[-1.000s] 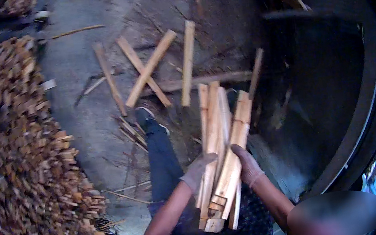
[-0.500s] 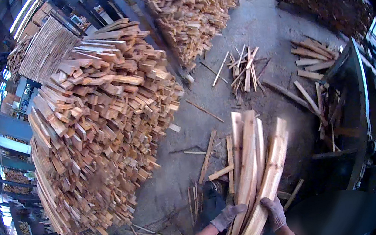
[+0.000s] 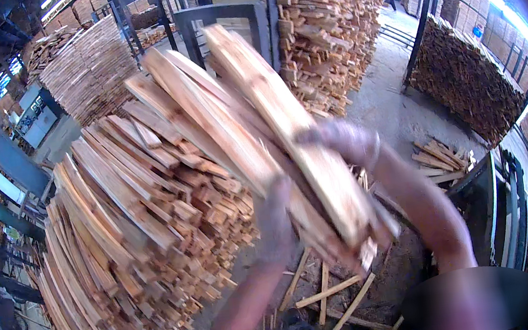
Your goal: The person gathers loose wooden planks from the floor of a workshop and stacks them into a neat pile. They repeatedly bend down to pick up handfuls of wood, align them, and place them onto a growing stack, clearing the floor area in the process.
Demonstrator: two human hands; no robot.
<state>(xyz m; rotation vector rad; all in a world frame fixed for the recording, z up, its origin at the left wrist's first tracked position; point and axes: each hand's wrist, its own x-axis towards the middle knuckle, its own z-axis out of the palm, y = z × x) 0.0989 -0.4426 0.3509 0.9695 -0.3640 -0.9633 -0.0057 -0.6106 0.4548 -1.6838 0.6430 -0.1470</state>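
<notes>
Timber is lying in a broad stack (image 3: 124, 261) across the left, its long pieces fanning outward. At its right edge the left hand (image 3: 274, 220), in a pale glove, is closing on the left side of a bundle of planks (image 3: 245, 144); the thumb is pointing up along the wood, while the other fingers are mostly hidden, so how tightly they are curling cannot be told. The bundle, at centre, is slanting from lower right to upper left, its far ends overlapping the rear of the broad stack in view; whether they are touching it cannot be told. A gap is showing between its left and right planks. The right hand (image 3: 343, 141), also gloved and blurred, is clasping the right side, farther along the wood than its partner, and is partly covering the upper face. Below, loose strips (image 3: 332, 290) are crossing on the floor; farther right, a small heap (image 3: 439, 155) is lying near a dark-ended stack (image 3: 464, 81).

Compared with half a second earlier, the bundle is now pointing up and leftward toward the broad stack rather than upward above the floor, and the view is taking in more background; both hands are keeping their opposite sides.
</notes>
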